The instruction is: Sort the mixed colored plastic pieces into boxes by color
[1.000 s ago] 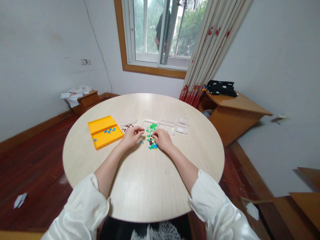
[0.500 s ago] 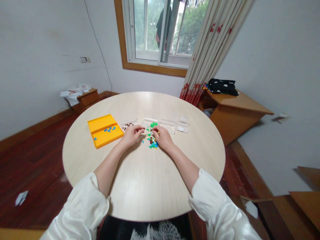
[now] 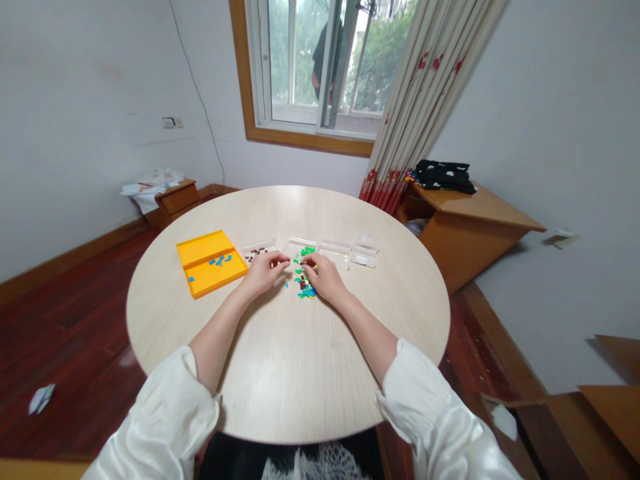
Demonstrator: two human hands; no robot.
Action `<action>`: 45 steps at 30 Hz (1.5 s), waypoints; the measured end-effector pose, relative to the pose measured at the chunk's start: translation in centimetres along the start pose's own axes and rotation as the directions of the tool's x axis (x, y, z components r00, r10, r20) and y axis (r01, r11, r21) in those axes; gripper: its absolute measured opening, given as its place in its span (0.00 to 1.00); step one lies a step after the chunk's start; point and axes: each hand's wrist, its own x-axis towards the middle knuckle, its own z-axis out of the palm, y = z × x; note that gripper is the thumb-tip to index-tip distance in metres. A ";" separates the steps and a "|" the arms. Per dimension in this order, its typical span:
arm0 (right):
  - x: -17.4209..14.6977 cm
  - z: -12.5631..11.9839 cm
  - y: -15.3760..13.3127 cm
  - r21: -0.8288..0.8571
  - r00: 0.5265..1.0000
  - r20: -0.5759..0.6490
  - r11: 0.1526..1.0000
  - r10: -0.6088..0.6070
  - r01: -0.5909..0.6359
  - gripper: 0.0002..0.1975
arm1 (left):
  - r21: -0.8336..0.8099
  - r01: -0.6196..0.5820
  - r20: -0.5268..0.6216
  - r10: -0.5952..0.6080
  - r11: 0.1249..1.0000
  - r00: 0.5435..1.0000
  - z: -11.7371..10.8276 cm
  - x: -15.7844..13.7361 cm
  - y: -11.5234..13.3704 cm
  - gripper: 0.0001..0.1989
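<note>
My left hand [image 3: 265,272] hovers over the table with thumb and fingertips pinched together; what is between them is too small to make out. Facing it, my right hand [image 3: 325,275] is also closed in a pinch, with a tiny dark speck at its fingertips that I cannot identify. Between and below the hands lies a loose pile of small blue, green, brown and yellow pieces [image 3: 307,292]. Behind the fingertips, a clear tray [image 3: 295,243] holds green pieces [image 3: 308,251]. Beside my left hand, another clear tray [image 3: 260,244] contains brown pieces [image 3: 257,252].
An open yellow case [image 3: 215,280] with several blue pieces lies at the left of the round table [image 3: 290,373]. To the right stand a clear tray with pale pieces [image 3: 340,257] and a small clear box [image 3: 364,259]. A wooden cabinet [image 3: 475,213] is beyond the table's right edge.
Both hands keep nearly the same place and pinch. The whole view has shifted very slightly. The pile and the trays look the same.
</note>
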 end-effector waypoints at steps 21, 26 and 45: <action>-0.2 -0.3 -0.9 0.030 0.997 0.071 0.999 0.042 -0.045 0.07 | 0.027 -0.002 0.025 0.001 1.000 1.000 -0.1 0.0 0.2 0.10; -0.2 -0.3 -0.9 0.045 0.997 0.060 0.998 0.043 -0.046 0.07 | 0.022 0.001 0.018 -0.001 1.000 1.000 -0.1 0.0 0.3 0.10; -0.1 0.2 -0.1 0.100 0.999 0.013 0.995 -0.030 0.028 0.08 | 0.019 -0.008 -0.012 0.009 1.000 1.000 -0.3 -0.1 0.6 0.08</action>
